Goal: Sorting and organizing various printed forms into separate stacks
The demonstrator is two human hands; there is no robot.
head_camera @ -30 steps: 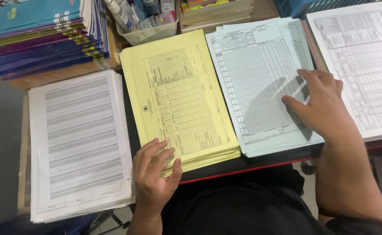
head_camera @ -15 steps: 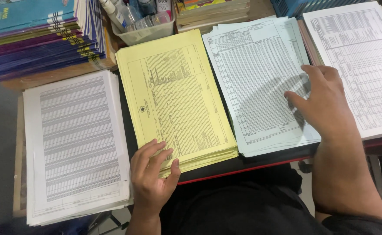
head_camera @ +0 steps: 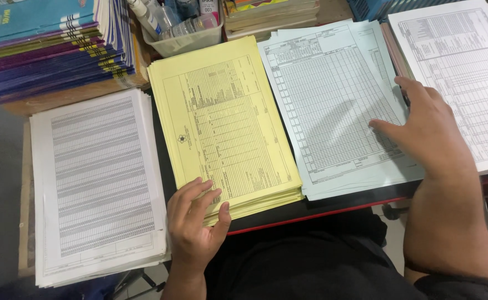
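Observation:
My left hand (head_camera: 195, 221) lies flat on the near left corner of a thick yellow stack of printed forms (head_camera: 222, 116), fingers spread, holding nothing. My right hand (head_camera: 425, 129) rests palm down on the right part of a pale blue stack of ruled forms (head_camera: 327, 100), fingers apart, thumb pointing left across the top sheet. A white stack of lined sheets (head_camera: 96, 178) lies to the left of the yellow one. Another white stack of forms (head_camera: 461, 61) sits at the far right, next to my right hand.
A pile of coloured booklets (head_camera: 44, 50) stands at the back left. A clear plastic tub with small bottles (head_camera: 183, 25) sits behind the yellow stack, more books (head_camera: 272, 14) beside it. The dark table edge with a red trim (head_camera: 310, 214) runs along my lap.
My right hand slid a little to the right and up across the blue stack. My left hand stayed on the yellow stack's corner.

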